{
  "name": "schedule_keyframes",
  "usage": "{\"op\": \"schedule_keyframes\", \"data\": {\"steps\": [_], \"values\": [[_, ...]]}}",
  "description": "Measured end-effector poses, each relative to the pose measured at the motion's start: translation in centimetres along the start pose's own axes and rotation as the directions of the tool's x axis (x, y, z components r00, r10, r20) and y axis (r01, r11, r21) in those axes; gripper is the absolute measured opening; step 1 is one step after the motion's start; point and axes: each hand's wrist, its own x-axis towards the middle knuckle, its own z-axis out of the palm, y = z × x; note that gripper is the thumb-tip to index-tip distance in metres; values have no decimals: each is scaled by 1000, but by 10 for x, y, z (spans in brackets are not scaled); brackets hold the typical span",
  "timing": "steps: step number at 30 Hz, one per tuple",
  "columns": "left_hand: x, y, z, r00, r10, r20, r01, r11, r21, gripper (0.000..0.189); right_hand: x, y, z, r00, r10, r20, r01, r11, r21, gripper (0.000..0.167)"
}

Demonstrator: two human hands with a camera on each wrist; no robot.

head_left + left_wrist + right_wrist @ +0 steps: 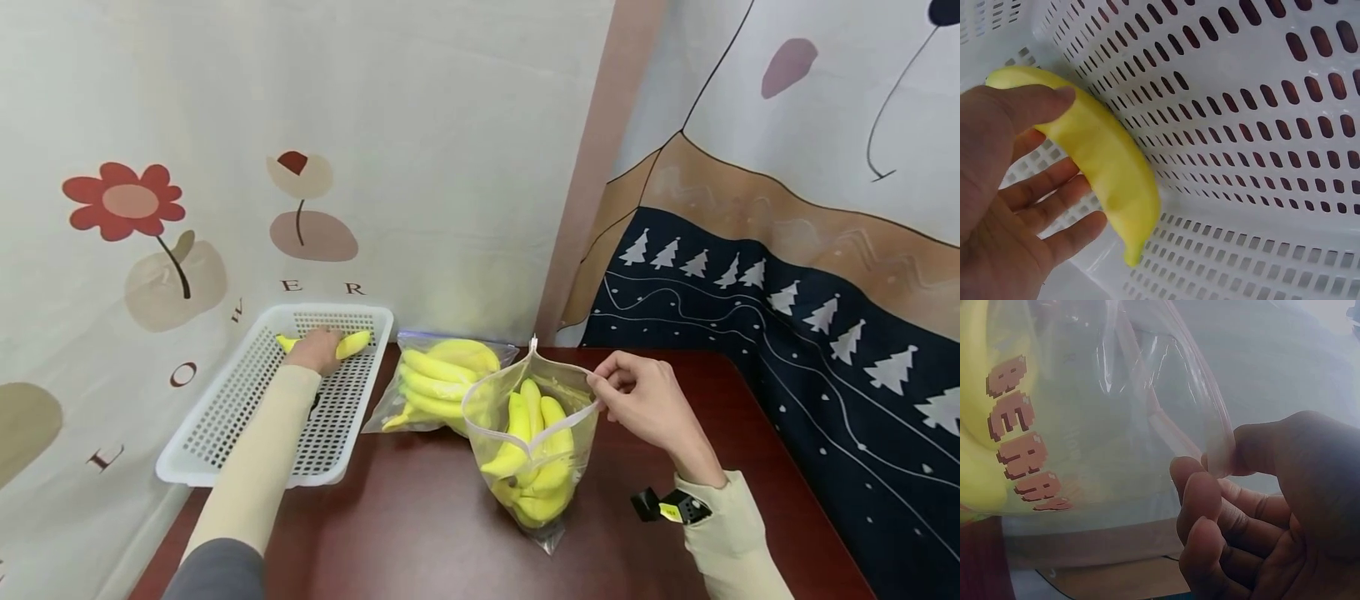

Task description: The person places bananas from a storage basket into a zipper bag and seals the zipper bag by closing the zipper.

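Far inside a white perforated plastic basket (pixel 337 311), my left hand (pixel 317 348) holds a yellow banana (pixel 1110 162). In the left wrist view the thumb lies over the banana and the fingertips are along its other side, close to the basket wall. My right hand (pixel 651 402) pinches the right edge of an open clear zip bag (pixel 1104 444) between thumb and forefinger. The bag stands upright with its mouth spread wide, and several bananas (pixel 531 421) are inside. Red lettering shows on the bag in the right wrist view.
A second clear zip bag (pixel 384 408), with several bananas in it, lies between the basket and the upright bag. All rest on a dark red table (pixel 397 517). A printed curtain (pixel 465 167) hangs behind, and a dark blue one with trees (pixel 795 375) along the right.
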Motion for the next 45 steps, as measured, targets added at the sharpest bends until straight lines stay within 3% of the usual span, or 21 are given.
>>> {"op": "schedule_keyframes", "data": {"steps": [7,16,29,37,45], "values": [[-6,-10,6,1000,6,-24,-6,1000,11,33,1,-1,1,1000,-1,6,1,1000,5,10],[-12,-10,-1,1000,8,10,-8,999,-44,51,1,-2,1,1000,-9,1,9,1000,-6,9],[-16,-12,-8,999,34,-6,-35,988,-152,65,1,1,-2,1000,-1,3,1,1000,-12,10],[-24,3,-20,997,56,-48,-65,975,-212,70,-1,2,-2,1000,0,6,0,1000,-1,10],[-39,25,-39,982,118,-145,-154,950,-270,67,-2,4,-3,1000,-7,5,7,1000,7,9]]}}
